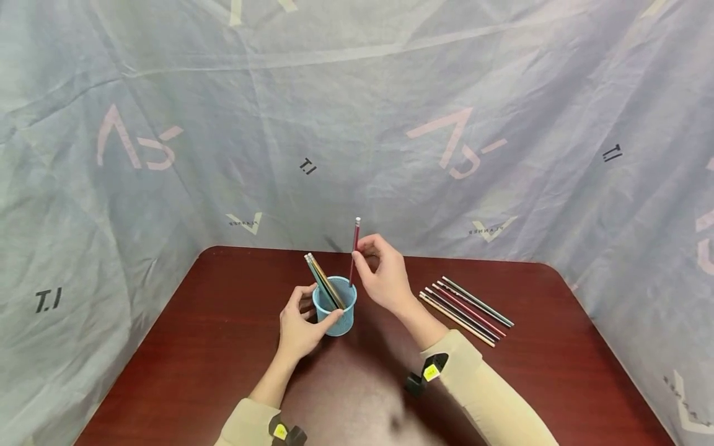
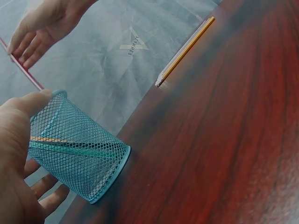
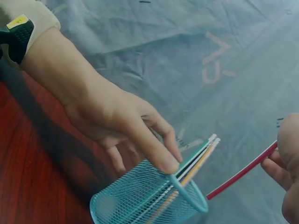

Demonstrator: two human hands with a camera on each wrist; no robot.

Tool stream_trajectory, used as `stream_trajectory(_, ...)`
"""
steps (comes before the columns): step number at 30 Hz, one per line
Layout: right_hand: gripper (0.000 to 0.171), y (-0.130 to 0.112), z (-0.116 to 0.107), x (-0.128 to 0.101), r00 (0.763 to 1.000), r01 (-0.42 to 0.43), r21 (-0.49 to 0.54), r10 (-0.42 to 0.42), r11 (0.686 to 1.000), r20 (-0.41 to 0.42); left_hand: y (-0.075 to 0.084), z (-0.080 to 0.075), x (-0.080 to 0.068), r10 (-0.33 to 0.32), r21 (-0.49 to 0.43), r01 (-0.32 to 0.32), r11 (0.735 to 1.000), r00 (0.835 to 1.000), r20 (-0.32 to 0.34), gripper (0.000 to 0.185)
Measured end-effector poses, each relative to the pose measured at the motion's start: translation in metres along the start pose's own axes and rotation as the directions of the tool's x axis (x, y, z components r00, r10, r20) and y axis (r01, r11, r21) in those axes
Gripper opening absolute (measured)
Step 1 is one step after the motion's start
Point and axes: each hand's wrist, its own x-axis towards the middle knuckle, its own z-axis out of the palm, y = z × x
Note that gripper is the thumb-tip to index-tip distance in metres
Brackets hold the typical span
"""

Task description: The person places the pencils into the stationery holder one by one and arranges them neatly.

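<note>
A light blue wire-mesh pencil cup (image 1: 341, 323) stands on the table, with my left hand (image 1: 298, 325) gripping its side, thumb at the rim. Green, dark and yellow pencils (image 3: 198, 165) lean inside it, white-tipped ends up. My right hand (image 1: 387, 279) pinches a red pencil (image 1: 356, 238) between thumb and fingers, nearly upright at the cup's right side. In the head view, the pencil's lower end overlaps the inside of the rim; in the right wrist view, its lower part passes behind the rim (image 3: 201, 205).
Right of the cup, several pencils lie side by side on the dark red wooden table (image 1: 223, 347), a cream one (image 1: 457, 320) nearest me. Grey printed cloth (image 1: 334, 124) hangs behind the table and along both sides.
</note>
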Motion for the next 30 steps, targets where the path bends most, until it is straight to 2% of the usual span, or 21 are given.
stream_trajectory(6, 0.010, 0.005, 0.011, 0.001, 0.997, 0.000, -0.037, 0.003, 0.999, 0.081, 0.001, -0.002, 0.003, 0.006, 0.001, -0.006, 1.000, 1.000, -0.015, 0.064)
stream_trajectory(11, 0.009, 0.012, 0.016, -0.002, 0.990, -0.029, -0.078, 0.039, 0.997, 0.139, 0.001, -0.003, 0.002, 0.002, 0.007, -0.002, 1.000, 1.000, -0.012, 0.063)
stream_trajectory(24, 0.010, 0.028, 0.018, -0.008, 0.976, -0.059, -0.211, 0.100, 0.976, 0.193, 0.002, 0.008, 0.003, -0.003, -0.012, 0.004, 1.000, 1.000, 0.010, 0.064)
stream_trajectory(30, 0.007, 0.028, 0.029, -0.011, 0.969, -0.021, -0.250, 0.080, 0.968, 0.232, -0.002, 0.004, -0.001, -0.002, 0.008, 0.002, 1.000, 1.000, -0.006, 0.063)
